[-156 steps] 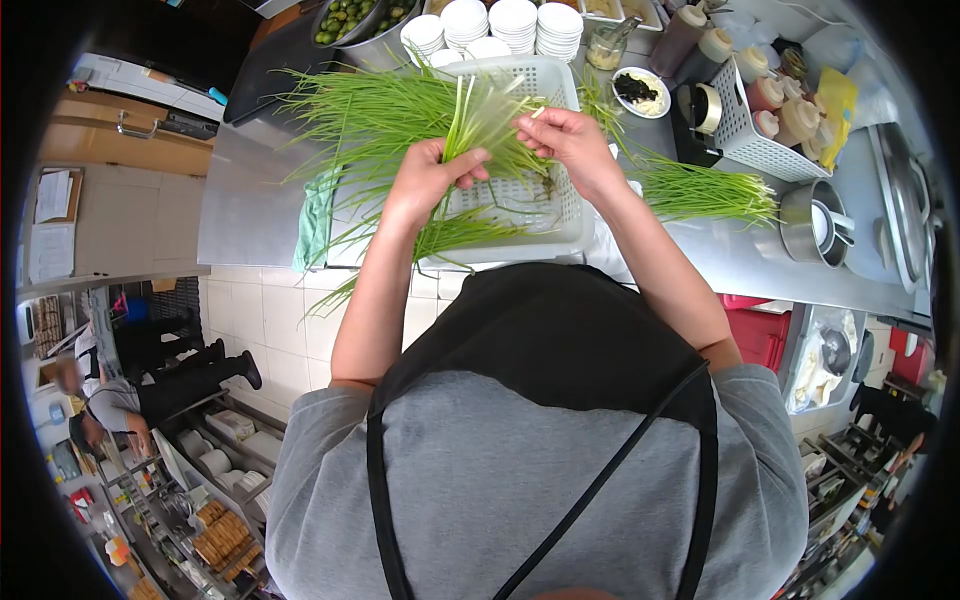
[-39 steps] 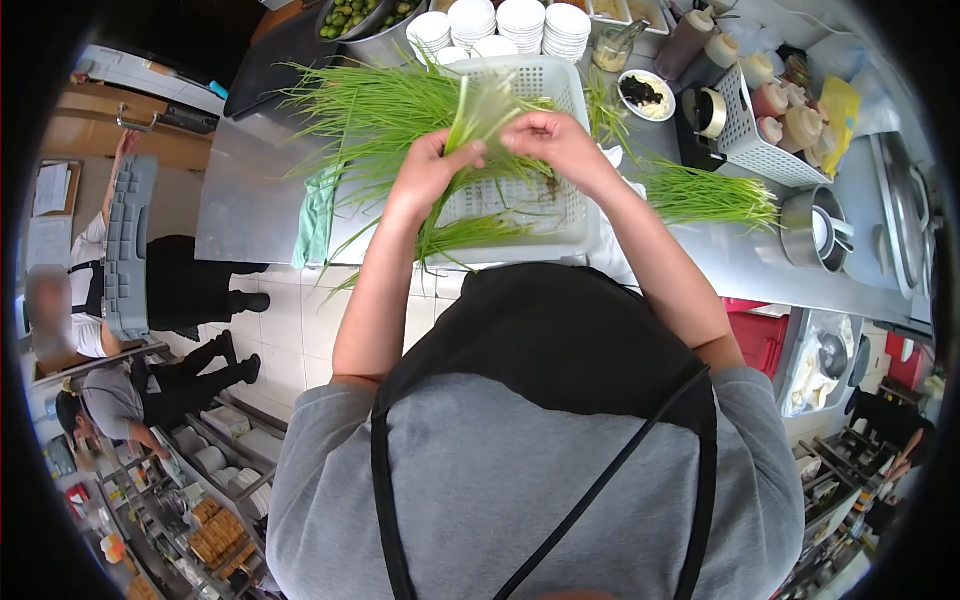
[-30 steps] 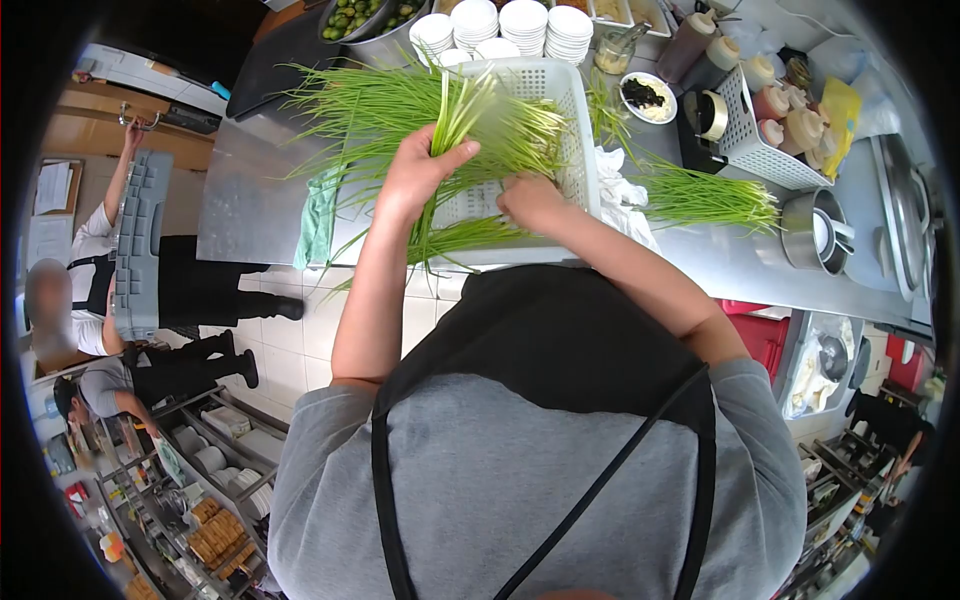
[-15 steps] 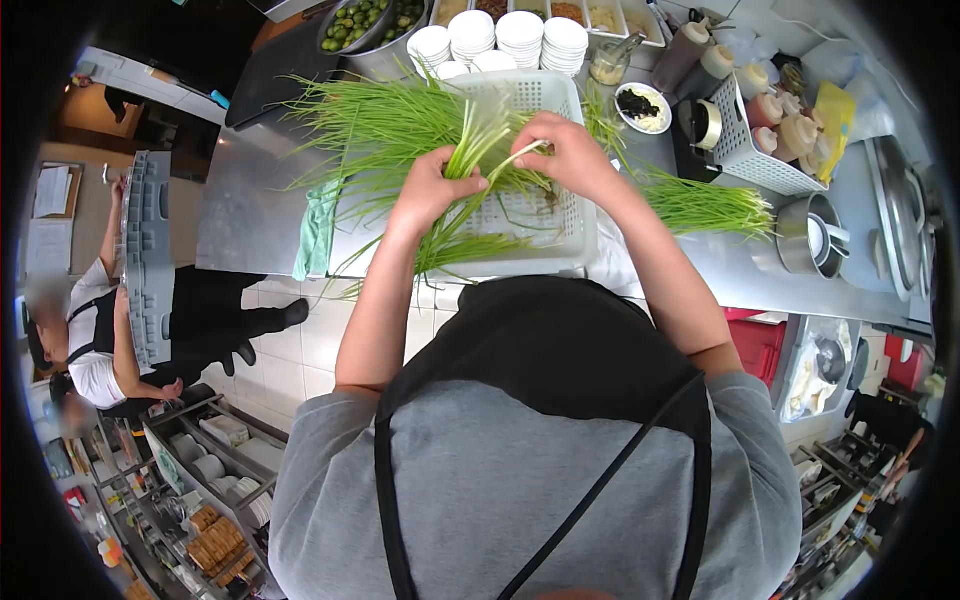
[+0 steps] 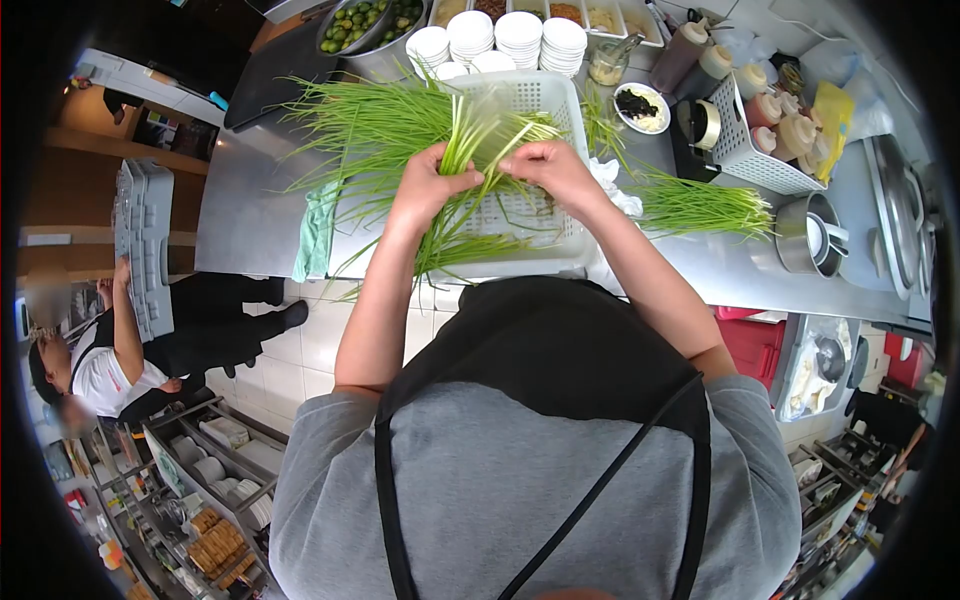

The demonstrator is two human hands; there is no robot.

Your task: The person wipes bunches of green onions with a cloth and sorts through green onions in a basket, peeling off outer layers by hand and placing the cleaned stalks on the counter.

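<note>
My left hand is closed round a bunch of thin green onions, their pale ends pointing up. Just to its right, my right hand pinches a single stalk that leans out of the bunch. Both hands are over a white perforated basket. A large heap of loose green onions spreads over the basket's left side and onto the counter, with more lying across its front. To the right of the basket, another bunch of green onions rests on the counter.
Stacked white dishes and a pot of green limes stand behind the basket. A green cloth hangs at the counter's front edge. Rightward are a metal pot and a bottle basket. At left, a co-worker carries a grey rack.
My right hand has shifted slightly left and down, its fingertips closer to the bunch. My left hand has barely moved. The co-worker with the grey rack has changed position slightly.
</note>
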